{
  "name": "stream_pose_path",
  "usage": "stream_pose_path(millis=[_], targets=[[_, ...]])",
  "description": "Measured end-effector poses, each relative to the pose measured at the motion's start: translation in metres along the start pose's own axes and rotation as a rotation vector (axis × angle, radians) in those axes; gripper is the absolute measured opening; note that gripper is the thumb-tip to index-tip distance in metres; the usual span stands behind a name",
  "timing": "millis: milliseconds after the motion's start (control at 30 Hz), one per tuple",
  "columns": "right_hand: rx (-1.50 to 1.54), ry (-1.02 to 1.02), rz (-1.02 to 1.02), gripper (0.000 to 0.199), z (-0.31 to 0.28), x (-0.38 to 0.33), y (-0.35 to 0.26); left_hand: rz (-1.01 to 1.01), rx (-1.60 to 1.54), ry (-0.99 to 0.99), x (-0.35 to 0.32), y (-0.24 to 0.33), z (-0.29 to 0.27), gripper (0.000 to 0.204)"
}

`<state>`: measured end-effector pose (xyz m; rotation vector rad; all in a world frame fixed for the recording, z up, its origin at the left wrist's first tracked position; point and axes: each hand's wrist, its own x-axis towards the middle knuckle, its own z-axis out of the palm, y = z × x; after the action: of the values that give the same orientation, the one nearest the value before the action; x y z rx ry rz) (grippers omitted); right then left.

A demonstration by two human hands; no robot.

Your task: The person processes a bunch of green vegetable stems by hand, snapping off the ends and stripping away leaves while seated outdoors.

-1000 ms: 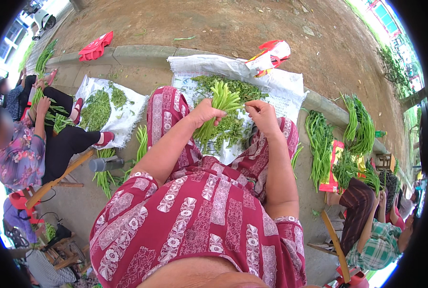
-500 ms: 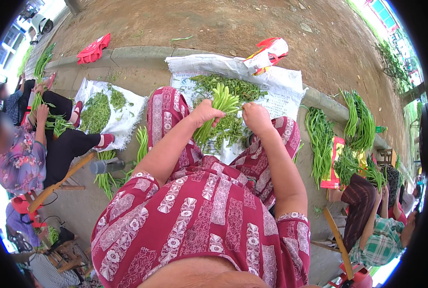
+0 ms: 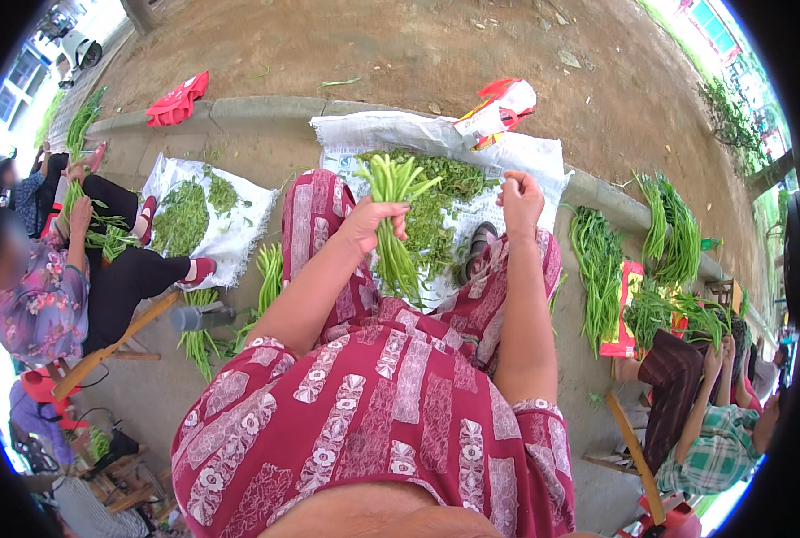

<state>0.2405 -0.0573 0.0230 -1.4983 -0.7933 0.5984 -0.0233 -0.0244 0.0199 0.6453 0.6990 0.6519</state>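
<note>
My left hand (image 3: 370,221) grips a bundle of long green stalks (image 3: 396,224) upright above my lap, their cut ends pointing up. My right hand (image 3: 520,199) is raised to the right of the bundle, fingers closed in a fist, apart from the stalks; whether it pinches something thin I cannot tell. Beneath both hands a white sack sheet (image 3: 543,161) lies on the ground, with a heap of loose green leaves (image 3: 449,184) spread on it. My knees in red patterned cloth (image 3: 391,403) fill the lower middle.
A red and white bag (image 3: 499,109) lies at the sheet's far edge by a concrete kerb (image 3: 256,108). A person at the left (image 3: 50,287) sits by another leaf-covered sheet (image 3: 230,238). More green stalk bundles (image 3: 597,269) lie at the right beside another seated person (image 3: 714,421).
My left hand has lifted the bundle higher and more upright. My right hand has drawn away to the right of the stalks.
</note>
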Motion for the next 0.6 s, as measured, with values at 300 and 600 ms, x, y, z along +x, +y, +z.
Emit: stream_pose_path(millis=[300, 600], targets=[[-0.247, -0.272, -0.315, 0.014, 0.012, -0.037, -0.021, 0.162, 0.164, 0.009, -0.01, -0.002, 0.003, 0.01], [-0.222, -0.487, -0.344, 0.02, 0.015, -0.049, -0.026, 0.147, 0.291, 0.018, -0.004, -0.012, 0.0, 0.013]])
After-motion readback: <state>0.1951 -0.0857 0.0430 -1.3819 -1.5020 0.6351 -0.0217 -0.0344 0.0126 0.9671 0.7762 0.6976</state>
